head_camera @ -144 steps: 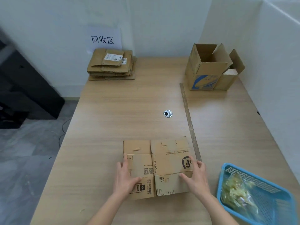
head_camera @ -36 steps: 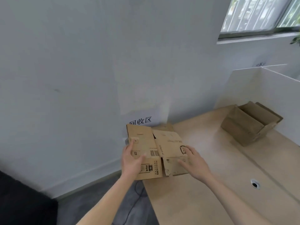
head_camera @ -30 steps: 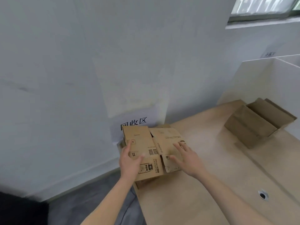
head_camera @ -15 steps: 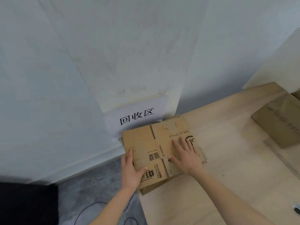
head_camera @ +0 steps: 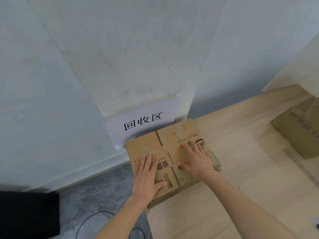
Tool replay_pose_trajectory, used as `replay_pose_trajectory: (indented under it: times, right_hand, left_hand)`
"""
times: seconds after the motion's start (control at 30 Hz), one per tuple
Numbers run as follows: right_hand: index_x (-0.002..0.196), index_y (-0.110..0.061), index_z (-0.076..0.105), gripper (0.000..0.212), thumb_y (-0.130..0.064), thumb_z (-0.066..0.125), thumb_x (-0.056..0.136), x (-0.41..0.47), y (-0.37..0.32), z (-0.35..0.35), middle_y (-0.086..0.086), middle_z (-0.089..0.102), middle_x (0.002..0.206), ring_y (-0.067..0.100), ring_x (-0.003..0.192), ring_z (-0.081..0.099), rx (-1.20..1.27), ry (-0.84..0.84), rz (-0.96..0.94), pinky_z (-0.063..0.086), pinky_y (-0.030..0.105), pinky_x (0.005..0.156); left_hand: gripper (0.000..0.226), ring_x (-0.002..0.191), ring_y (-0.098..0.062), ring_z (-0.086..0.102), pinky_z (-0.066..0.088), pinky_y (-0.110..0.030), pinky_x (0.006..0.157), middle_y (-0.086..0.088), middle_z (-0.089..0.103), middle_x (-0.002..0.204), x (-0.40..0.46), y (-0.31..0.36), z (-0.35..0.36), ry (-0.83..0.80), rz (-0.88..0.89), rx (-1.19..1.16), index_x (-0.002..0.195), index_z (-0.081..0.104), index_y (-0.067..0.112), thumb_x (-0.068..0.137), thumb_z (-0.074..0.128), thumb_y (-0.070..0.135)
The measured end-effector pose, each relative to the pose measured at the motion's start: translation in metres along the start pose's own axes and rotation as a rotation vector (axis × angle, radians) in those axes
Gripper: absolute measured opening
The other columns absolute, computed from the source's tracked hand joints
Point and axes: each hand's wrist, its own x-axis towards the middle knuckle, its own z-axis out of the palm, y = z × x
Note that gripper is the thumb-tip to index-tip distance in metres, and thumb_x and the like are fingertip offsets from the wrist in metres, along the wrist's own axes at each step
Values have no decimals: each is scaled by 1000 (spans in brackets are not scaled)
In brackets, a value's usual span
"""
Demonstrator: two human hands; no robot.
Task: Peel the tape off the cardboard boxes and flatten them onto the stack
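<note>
Head view: both hands press a flattened box onto the stack.
Left hand (head_camera: 147, 176) and right hand (head_camera: 196, 159) lie flat, fingers straight, on the flattened box (head_camera: 172, 145) topping the stack (head_camera: 164, 200) at the table (head_camera: 241, 169) corner.

Both bare arms reach up from the bottom edge toward 12 o'clock, side by side, the left hand (head_camera: 148, 176) lying flat, palm down, fingers straight and together, thumb out toward 3 o'clock, and the right hand (head_camera: 196, 159) flat too, fingers spread toward 11 o'clock.
</note>
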Motion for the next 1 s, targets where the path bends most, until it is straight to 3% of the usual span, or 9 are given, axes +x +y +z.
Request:
replay_pose_trajectory:
  times: [0.27,0.37,0.53,0.77,1.0]
  right_hand:
    - [153,-41,20,78,-65,59,90,-9,-9,-2,0,12,166,29,153,15,-42,40,27,34,54,116]
    - [152,-38,24,73,-64,56,92,-23,-14,-17,0,19,163,26,149,26,-52,50,21,36,49,115]
    - [158,-35,21,67,-56,48,100,-72,-21,-44,0,18,168,24,154,19,-31,125,-49,22,45,123]
    - [157,-39,24,67,-59,49,98,-181,-28,-85,-7,25,166,17,152,26,-71,307,-90,24,38,121]
    - [155,-40,28,63,-54,51,98,-361,-31,-109,-6,28,165,17,150,27,-99,476,-67,26,38,119]
  left_hand:
    - [100,156,-24,-10,0,-43,126,-2,-9,170,2,2,-6,-68,-12,36,162,11,26,87,60,69]
    - [96,157,-24,-7,2,-45,127,-2,-8,170,-5,5,-21,-76,-6,44,163,9,25,91,58,65]
    - [85,157,-23,6,9,-43,126,-1,5,170,-32,18,-65,14,6,-49,162,17,25,95,57,59]
    - [84,156,-22,13,17,-43,125,2,9,170,-112,45,-122,177,41,-115,161,19,31,93,58,61]
    - [81,154,-23,20,21,-42,124,1,18,168,-257,81,-151,341,184,-106,160,25,31,92,59,60]
